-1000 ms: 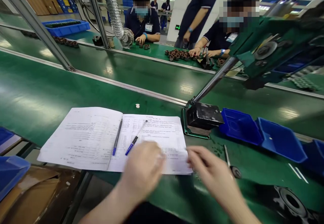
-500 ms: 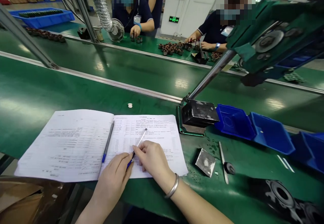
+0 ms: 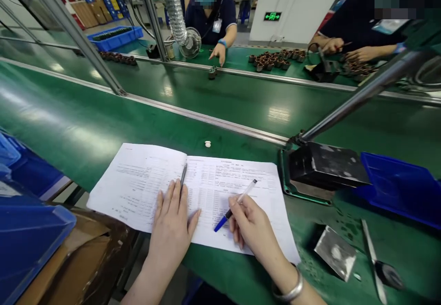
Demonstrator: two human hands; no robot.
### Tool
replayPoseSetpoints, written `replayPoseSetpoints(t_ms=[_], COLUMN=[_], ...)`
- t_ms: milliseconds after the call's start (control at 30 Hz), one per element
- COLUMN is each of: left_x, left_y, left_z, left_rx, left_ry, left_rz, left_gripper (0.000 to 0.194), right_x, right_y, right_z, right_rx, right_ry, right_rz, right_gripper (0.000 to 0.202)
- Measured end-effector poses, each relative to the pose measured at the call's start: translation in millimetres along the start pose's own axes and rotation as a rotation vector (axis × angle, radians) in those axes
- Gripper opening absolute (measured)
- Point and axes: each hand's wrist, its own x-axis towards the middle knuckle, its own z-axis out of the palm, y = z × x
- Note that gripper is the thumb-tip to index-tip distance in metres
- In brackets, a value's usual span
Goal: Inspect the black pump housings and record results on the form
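Note:
An open booklet of printed sheets (image 3: 138, 172) lies on the green table in front of me. My left hand (image 3: 172, 215) rests flat on it near the fold, fingers stretched out, partly over a second pen (image 3: 183, 174) lying along the fold. Over the right page, my right hand (image 3: 253, 222) grips a clear pen (image 3: 248, 187) in its fingers. The blue cap is on the lower end, pointing down left at the page; whether it touches the paper I cannot tell.
Beyond the booklet lies a small white piece (image 3: 207, 144). On the right are a machine base (image 3: 324, 165), a metal block (image 3: 336, 252), a metal strip (image 3: 372, 259) and a blue bin (image 3: 399, 188). Across the rail, a co-worker's hand (image 3: 219, 53) reaches near a small part (image 3: 212, 72).
My left hand has left the pen's blue end and now lies flat on the booklet. My right hand has moved right with the pen. The view has swung left.

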Motion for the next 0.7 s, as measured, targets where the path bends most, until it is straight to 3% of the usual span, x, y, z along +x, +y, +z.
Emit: replayPoseSetpoints(t_ms=[500, 700], left_x=[18.9, 18.4], left_y=[10.9, 10.3], left_z=[-10.0, -9.5], left_rx=[0.118, 0.138], left_ry=[-0.07, -0.058], left_rz=[-0.071, -0.052], left_gripper=[0.054, 0.053], right_x=[-2.9, 4.1], right_y=[3.0, -5.7], right_z=[1.8, 3.4], right_rx=[-0.046, -0.16], right_ry=[0.024, 0.026], right_rz=[-0.007, 0.081], right_gripper=[0.042, 0.044])
